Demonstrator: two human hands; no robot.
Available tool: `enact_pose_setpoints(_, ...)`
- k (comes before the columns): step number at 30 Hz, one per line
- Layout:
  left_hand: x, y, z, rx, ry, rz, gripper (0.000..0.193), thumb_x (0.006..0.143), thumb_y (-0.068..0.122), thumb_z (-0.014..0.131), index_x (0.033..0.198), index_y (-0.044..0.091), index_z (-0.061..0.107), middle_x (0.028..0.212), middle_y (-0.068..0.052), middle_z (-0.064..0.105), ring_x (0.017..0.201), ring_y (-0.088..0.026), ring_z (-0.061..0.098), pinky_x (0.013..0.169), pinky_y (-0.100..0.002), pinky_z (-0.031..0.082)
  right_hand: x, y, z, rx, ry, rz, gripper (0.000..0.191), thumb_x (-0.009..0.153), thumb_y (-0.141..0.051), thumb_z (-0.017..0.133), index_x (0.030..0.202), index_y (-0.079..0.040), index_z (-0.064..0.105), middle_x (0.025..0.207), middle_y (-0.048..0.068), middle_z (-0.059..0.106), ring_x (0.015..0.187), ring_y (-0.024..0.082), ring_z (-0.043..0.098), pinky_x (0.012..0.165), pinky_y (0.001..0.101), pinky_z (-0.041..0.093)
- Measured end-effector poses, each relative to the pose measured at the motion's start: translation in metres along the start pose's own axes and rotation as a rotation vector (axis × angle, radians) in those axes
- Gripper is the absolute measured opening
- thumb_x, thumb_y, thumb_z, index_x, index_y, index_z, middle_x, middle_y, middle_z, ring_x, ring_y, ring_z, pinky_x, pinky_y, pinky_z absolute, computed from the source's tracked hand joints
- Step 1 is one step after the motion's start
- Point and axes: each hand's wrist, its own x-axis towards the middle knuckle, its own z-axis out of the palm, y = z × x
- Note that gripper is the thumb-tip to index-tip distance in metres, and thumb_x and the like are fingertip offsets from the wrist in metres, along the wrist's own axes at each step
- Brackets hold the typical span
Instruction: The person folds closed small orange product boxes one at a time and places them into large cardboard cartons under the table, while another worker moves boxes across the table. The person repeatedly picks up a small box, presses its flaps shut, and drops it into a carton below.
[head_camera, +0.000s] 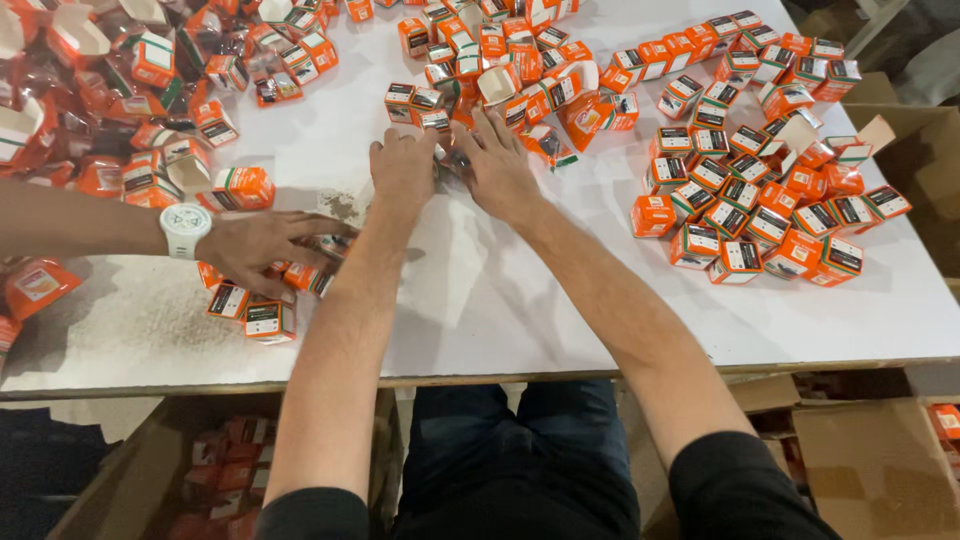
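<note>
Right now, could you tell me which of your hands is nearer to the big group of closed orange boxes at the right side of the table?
Right. The right hand lies nearer the closed orange boxes; the left hand rests beside it, farther away.

Whatever sits under the left hand (402, 168) and right hand (497, 165) is covered, impossible to tell. The co-worker's hand (262, 248) hides boxes near the white table's (480, 290) left edge. The top-left pile of orange boxes (120, 80) runs off frame, blurred.
</note>
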Motion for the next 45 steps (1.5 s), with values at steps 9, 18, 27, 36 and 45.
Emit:
enact_pose_setpoints(9, -0.039, -0.005, -0.056, -0.213, 0.306, -0.124, 0.057, 0.084, 0.013, 0.077, 0.138, 0.020, 0.061, 0.105, -0.012, 0.059, 0.099, -0.031, 0.061, 0.080, -0.051, 0.043, -0.057, -0.011, 0.002, 0.134, -0.082, 0.114, 0.031, 0.082, -0.018, 0.076, 0.104, -0.008, 0.056, 0.112, 0.015, 0.059, 0.107, 0.037, 0.059, 0.089, 0.0508, 0.048)
enact_pose_setpoints(18, -0.177, 0.082, -0.072, -0.699, 0.276, -0.097, 0.051, 0.079, 0.018, 0.084, 0.121, 0.005, 0.060, 0.113, -0.009, 0.066, 0.106, -0.035, 0.058, 0.088, -0.050, 0.042, -0.197, -0.074, -0.110, 0.440, -0.126, 0.299, 0.030, 0.095, -0.001, 0.054, 0.121, -0.009, 0.067, 0.087, 0.013, 0.066, 0.076, 0.028, 0.067, 0.070, 0.0390, 0.054)
enact_pose_setpoints(27, -0.231, 0.083, -0.072, -0.754, -0.161, 0.235, 0.048, 0.069, 0.019, 0.085, 0.107, 0.004, 0.061, 0.094, -0.011, 0.067, 0.094, -0.033, 0.062, 0.081, -0.045, 0.052, -0.206, -0.100, -0.124, 0.429, 0.014, 0.556, 0.033, 0.090, -0.019, 0.075, 0.117, -0.007, 0.061, 0.066, 0.011, 0.055, 0.057, 0.026, 0.052, 0.054, 0.0371, 0.046)
enact_pose_setpoints(36, -0.245, 0.080, -0.065, -0.629, 0.182, 0.280, 0.043, 0.078, 0.009, 0.080, 0.118, 0.007, 0.065, 0.125, -0.011, 0.071, 0.111, -0.029, 0.069, 0.091, -0.040, 0.059, -0.191, -0.102, -0.143, 0.399, -0.283, 0.528, 0.025, 0.098, -0.017, 0.060, 0.121, -0.009, 0.054, 0.067, 0.015, 0.063, 0.065, 0.038, 0.064, 0.059, 0.0481, 0.045)
enact_pose_setpoints(45, -0.249, 0.108, -0.050, -0.726, 0.278, 0.226, 0.053, 0.072, 0.020, 0.088, 0.114, 0.006, 0.060, 0.132, -0.018, 0.063, 0.116, -0.038, 0.065, 0.094, -0.045, 0.056, -0.204, -0.091, -0.100, 0.227, -0.102, 0.438, 0.025, 0.098, -0.019, 0.068, 0.107, -0.005, 0.048, 0.081, 0.017, 0.065, 0.079, 0.040, 0.065, 0.067, 0.0486, 0.049)
